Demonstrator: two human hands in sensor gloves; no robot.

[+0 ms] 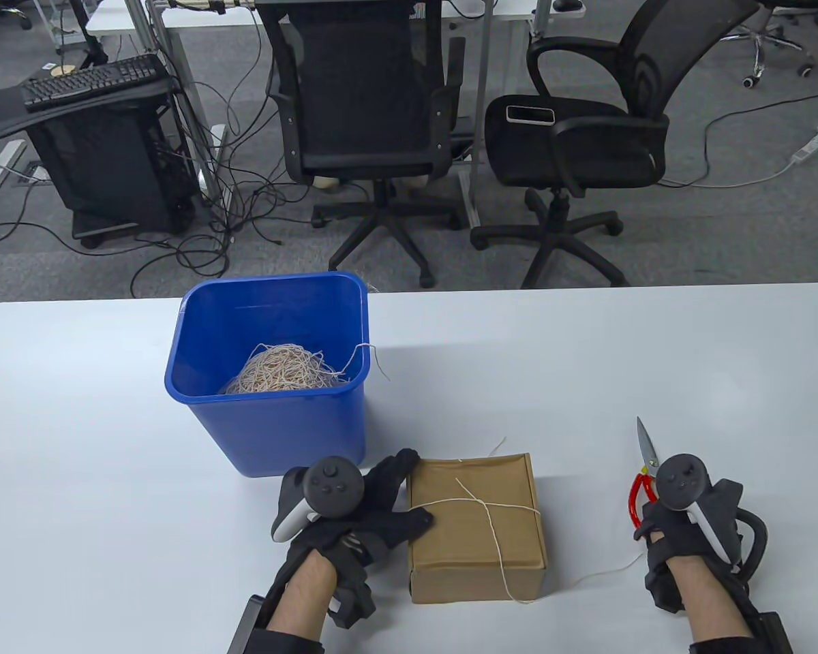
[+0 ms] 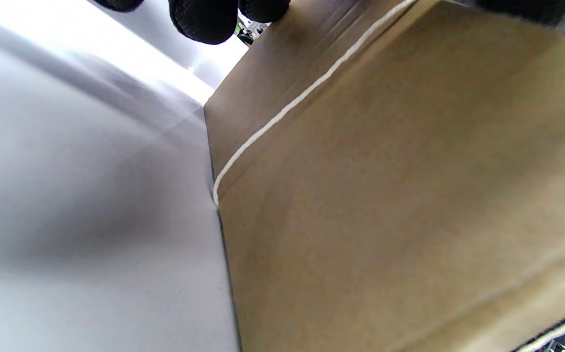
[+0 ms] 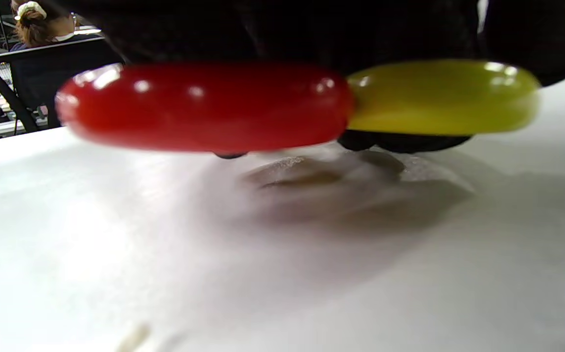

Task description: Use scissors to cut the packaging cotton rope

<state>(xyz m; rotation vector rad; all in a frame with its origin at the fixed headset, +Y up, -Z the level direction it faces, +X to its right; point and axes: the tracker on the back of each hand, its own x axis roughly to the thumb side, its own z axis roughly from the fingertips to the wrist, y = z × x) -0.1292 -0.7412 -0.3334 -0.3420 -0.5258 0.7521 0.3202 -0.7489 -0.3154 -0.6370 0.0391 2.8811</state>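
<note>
Left hand (image 1: 354, 518) grips the rope-tied brown cardboard box (image 1: 476, 528); right hand (image 1: 682, 524) holds red-handled scissors (image 1: 644, 470), blades together.
Behind the box's left side stands a blue plastic bin (image 1: 273, 371) of tangled rope scraps (image 1: 283, 370).

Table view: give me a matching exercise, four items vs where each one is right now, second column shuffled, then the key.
Things:
1. cotton rope
2. scissors
3. loose string pile
4. left hand

Places:
A. inside the blue bin
B. tied crosswise over the cardboard box
C. on the box's left edge
D. in the right hand, blades pointing away from the person

Pairs: 1-B, 2-D, 3-A, 4-C
</note>
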